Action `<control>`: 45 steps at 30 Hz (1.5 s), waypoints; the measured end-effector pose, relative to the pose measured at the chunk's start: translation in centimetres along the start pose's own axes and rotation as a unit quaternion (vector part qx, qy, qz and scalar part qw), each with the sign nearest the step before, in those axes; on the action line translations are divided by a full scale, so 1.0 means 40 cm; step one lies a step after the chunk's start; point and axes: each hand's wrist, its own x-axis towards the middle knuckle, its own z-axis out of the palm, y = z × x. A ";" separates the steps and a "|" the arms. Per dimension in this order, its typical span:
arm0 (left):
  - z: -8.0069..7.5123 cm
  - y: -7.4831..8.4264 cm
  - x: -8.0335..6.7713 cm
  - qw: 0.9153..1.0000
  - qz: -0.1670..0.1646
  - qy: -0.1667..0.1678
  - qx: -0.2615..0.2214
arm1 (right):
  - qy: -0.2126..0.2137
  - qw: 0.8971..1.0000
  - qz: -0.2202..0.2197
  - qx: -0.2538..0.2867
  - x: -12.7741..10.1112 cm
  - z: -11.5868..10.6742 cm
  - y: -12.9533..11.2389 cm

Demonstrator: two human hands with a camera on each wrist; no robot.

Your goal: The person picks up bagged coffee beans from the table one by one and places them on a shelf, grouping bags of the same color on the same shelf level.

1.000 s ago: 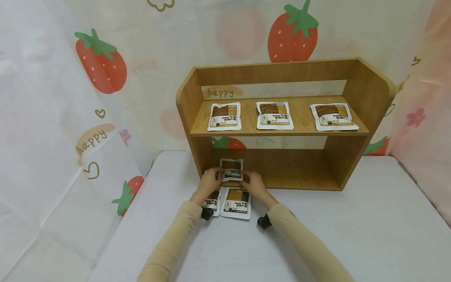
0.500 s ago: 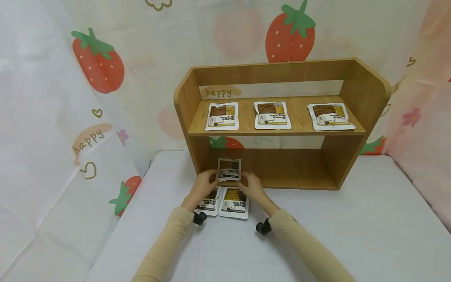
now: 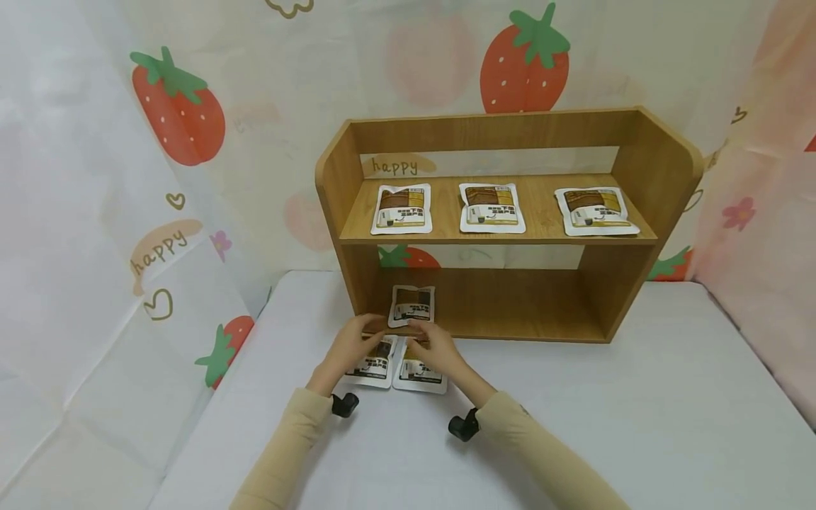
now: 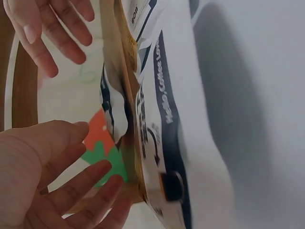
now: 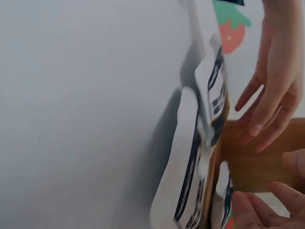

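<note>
A person sits at a white table (image 3: 574,397) in front of a small wooden shelf (image 3: 503,219). A coffee packet (image 3: 412,306) lies on the bottom board of the shelf, near the left end, by the front edge. Both hands are just in front of it. The left hand (image 3: 349,343) has its fingers spread out and loose, and it holds nothing. The right hand (image 3: 436,348) also has straight, loose fingers and holds nothing. I cannot tell if the fingertips touch the packet or only come close.

Under the hands, two more packets (image 3: 395,368) lie flat on the table, side by side, right against the shelf. Three packets (image 3: 492,208) lie in a row on the top board, well apart from each other. Behind the shelf hangs a curtain with strawberries (image 3: 524,60) on it.
</note>
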 end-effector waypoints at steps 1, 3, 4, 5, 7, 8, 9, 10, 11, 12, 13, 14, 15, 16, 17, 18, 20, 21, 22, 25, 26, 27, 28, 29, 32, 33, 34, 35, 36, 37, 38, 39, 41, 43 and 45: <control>-0.003 -0.003 -0.006 1.000 -0.002 0.001 0.002 | -0.010 1.000 0.008 0.005 -0.002 0.005 -0.005; -0.009 -0.009 -0.016 1.000 -0.008 0.001 0.004 | -0.030 0.999 0.025 0.020 -0.005 0.014 -0.013; -0.010 -0.012 -0.021 1.000 -0.010 0.002 0.006 | -0.039 0.998 0.034 0.024 -0.007 0.019 -0.017; -0.012 -0.016 -0.026 1.000 -0.008 0.004 0.007 | -0.048 0.998 0.040 0.026 -0.009 0.023 -0.021; -0.013 -0.024 -0.035 1.000 -0.009 0.006 0.011 | -0.061 0.996 0.051 0.029 -0.010 0.033 -0.024; -0.014 -0.028 -0.040 1.000 -0.010 0.006 0.010 | -0.066 0.996 0.052 0.030 -0.012 0.037 -0.026; -0.015 -0.032 -0.044 1.000 -0.010 0.006 0.008 | -0.070 0.995 0.055 0.035 -0.013 0.040 -0.030; -0.015 -0.035 -0.048 1.000 -0.007 0.008 0.007 | -0.073 0.995 0.057 0.039 -0.013 0.044 -0.032; -0.017 -0.039 -0.052 1.000 -0.007 0.009 0.004 | -0.076 0.995 0.059 0.042 -0.013 0.048 -0.033; -0.018 -0.042 -0.057 1.000 -0.012 0.008 0.002 | -0.078 0.994 0.060 0.046 -0.013 0.052 -0.034; -0.020 -0.044 -0.062 1.000 -0.015 0.009 0.000 | -0.080 0.993 0.065 0.050 -0.014 0.056 -0.035; -0.023 -0.047 -0.067 1.000 -0.017 0.007 -0.003 | -0.080 0.993 0.067 0.050 -0.016 0.059 -0.037; -0.025 -0.049 -0.072 1.000 -0.021 0.007 -0.004 | -0.080 0.993 0.070 0.053 -0.016 0.063 -0.038; -0.028 -0.050 -0.077 1.000 -0.029 0.004 -0.004 | -0.080 0.993 0.072 0.053 -0.018 0.066 -0.040; -0.031 -0.051 -0.083 0.999 -0.036 0.000 -0.003 | -0.079 0.993 0.075 0.055 -0.020 0.070 -0.041; -0.035 -0.052 -0.089 0.999 -0.042 -0.005 -0.004 | -0.080 0.992 0.080 0.056 -0.021 0.073 -0.043; -0.043 -0.050 -0.098 0.998 -0.054 -0.016 -0.005 | -0.080 0.991 0.086 0.056 -0.023 0.079 -0.045; -0.046 -0.050 -0.102 0.998 -0.060 -0.022 -0.004 | -0.082 0.991 0.091 0.059 -0.024 0.082 -0.046; -0.050 -0.049 -0.106 0.998 -0.061 -0.029 -0.001 | -0.083 0.990 0.095 0.060 -0.026 0.084 -0.048; -0.059 -0.049 -0.114 0.996 -0.076 -0.052 0.001 | -0.085 0.989 0.105 0.053 -0.028 0.092 -0.048; -0.061 -0.050 -0.116 0.995 -0.079 -0.059 0.002 | -0.085 0.990 0.106 0.049 -0.028 0.094 -0.047; -0.062 -0.051 -0.117 0.994 -0.084 -0.065 0.001 | -0.084 0.990 0.106 0.044 -0.029 0.096 -0.047; -0.064 -0.051 -0.119 0.994 -0.088 -0.071 0.001 | -0.082 0.990 0.104 0.038 -0.029 0.098 -0.045; -0.065 -0.051 -0.120 0.993 -0.095 -0.076 -0.003 | -0.081 0.991 0.101 0.031 -0.029 0.100 -0.044; -0.066 -0.051 -0.123 0.992 -0.096 -0.080 -0.007 | -0.080 0.992 0.099 0.016 -0.029 0.102 -0.043; -0.066 -0.050 -0.124 0.992 -0.095 -0.080 -0.009 | -0.079 0.992 0.099 0.015 -0.028 0.102 -0.042; -0.066 -0.050 -0.125 0.993 -0.089 -0.078 -0.008 | -0.078 0.992 0.099 0.015 -0.028 0.103 -0.042; -0.066 -0.050 -0.126 0.993 -0.086 -0.077 -0.011 | -0.078 0.992 0.096 0.015 -0.027 0.103 -0.042; -0.065 -0.050 -0.127 0.993 -0.084 -0.076 -0.014 | -0.078 0.992 0.099 0.018 -0.028 0.104 -0.042; -0.065 -0.049 -0.128 0.994 -0.082 -0.074 -0.018 | -0.077 0.992 0.097 0.021 -0.028 0.106 -0.041; -0.064 -0.050 -0.129 0.994 -0.080 -0.072 -0.020 | -0.076 0.992 0.094 0.025 -0.028 0.107 -0.040; -0.064 -0.049 -0.131 0.994 -0.081 -0.070 -0.021 | -0.075 0.992 0.093 0.031 -0.029 0.110 -0.039; -0.063 -0.049 -0.134 0.994 -0.082 -0.064 -0.021 | -0.072 0.992 0.090 0.041 -0.032 0.114 -0.039; -0.061 -0.049 -0.137 0.994 -0.086 -0.060 -0.020 | -0.066 0.993 0.090 0.051 -0.035 0.118 -0.039; -0.060 -0.048 -0.139 0.994 -0.089 -0.059 -0.019 | -0.058 0.992 0.092 0.057 -0.038 0.121 -0.040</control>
